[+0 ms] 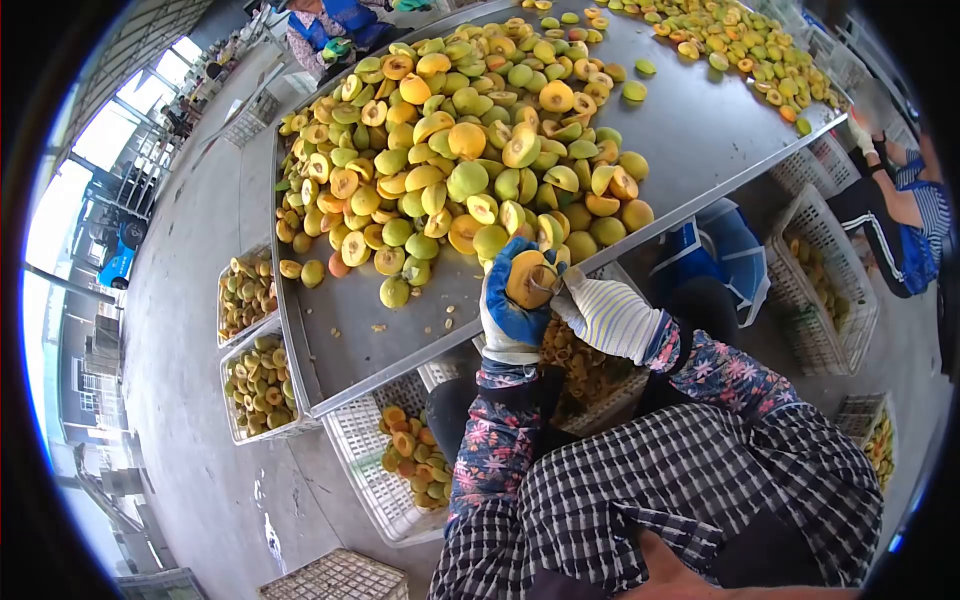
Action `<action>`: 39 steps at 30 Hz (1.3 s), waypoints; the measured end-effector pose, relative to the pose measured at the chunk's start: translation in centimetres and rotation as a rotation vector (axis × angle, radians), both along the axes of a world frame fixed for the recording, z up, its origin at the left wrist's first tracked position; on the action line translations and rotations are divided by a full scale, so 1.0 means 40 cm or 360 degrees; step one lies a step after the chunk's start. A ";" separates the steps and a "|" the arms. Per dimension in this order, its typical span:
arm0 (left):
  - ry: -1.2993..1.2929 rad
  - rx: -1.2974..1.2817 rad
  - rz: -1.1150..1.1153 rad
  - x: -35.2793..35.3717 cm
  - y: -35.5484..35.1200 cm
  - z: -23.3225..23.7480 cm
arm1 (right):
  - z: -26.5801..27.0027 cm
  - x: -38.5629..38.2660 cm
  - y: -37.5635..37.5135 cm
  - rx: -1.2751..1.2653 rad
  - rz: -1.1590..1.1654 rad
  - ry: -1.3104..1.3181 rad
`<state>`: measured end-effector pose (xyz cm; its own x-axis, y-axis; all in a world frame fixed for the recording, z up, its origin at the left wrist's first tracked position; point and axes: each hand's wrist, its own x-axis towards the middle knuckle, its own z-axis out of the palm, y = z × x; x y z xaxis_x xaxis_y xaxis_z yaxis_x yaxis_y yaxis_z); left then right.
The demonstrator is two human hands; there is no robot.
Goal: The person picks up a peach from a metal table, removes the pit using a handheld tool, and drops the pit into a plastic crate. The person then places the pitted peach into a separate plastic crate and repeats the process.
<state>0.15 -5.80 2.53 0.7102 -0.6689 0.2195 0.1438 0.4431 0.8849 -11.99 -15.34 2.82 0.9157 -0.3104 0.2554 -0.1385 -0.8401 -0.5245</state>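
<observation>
A yellow halved fruit (530,281) is gripped in my left hand (512,318), which wears a white glove with a blue palm. Beside it my right hand (608,318), in a striped white glove, is closed at the fruit's right side on a small tool whose shape is mostly hidden. Both hands are just over the near edge of a metal table (400,350). A large pile of halved green and yellow fruit (450,150) lies on the table beyond them.
White crates of fruit stand left of the table, with another crate (350,440) by its near corner. Below my hands is a crate of peelings or pieces (590,370). A crate (825,290), a blue container (715,255) and a co-worker (900,215) are at right; another person (335,30) is beyond the table.
</observation>
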 end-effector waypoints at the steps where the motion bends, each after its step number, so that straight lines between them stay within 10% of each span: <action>1: 0.0359 -0.0142 -0.0069 0.006 -0.002 -0.016 | -0.004 0.004 0.000 -0.0002 0.0019 -0.0005; 5: 0.1170 -0.0476 -0.0287 0.023 -0.012 -0.060 | -0.012 0.016 0.013 -0.0094 0.0009 0.0173; 23: 0.0591 -0.0238 -0.0067 0.005 -0.012 -0.076 | -0.005 0.026 0.002 0.0084 0.0126 0.0104; 24: 0.1119 -0.0333 -0.0030 0.002 -0.010 -0.059 | -0.004 0.027 0.003 0.0131 0.0143 0.0108; 27: 0.0461 -0.0180 0.0017 0.003 -0.004 -0.093 | 0.016 0.028 -0.014 0.0088 0.0219 0.0202; 33: 0.0971 -0.0202 -0.0397 0.064 0.001 -0.129 | -0.028 0.019 -0.032 0.0414 0.0289 0.0346; 35: -0.0010 0.0285 0.0017 0.046 0.001 -0.107 | -0.067 0.034 -0.011 0.1538 0.0189 0.0372; 37: -0.0512 0.0495 0.0262 0.029 0.000 -0.089 | -0.023 0.027 -0.005 0.0601 0.0225 0.0284; 39: -0.0663 0.0476 0.0363 0.024 -0.004 -0.076 | -0.017 0.029 -0.012 0.0586 0.0231 0.0277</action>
<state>1.12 -5.96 -0.51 0.7379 -0.5849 0.3369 -0.3148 0.1432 0.9383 -10.84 -15.84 2.16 0.9762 -0.2167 -0.0104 -0.1455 -0.6184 -0.7723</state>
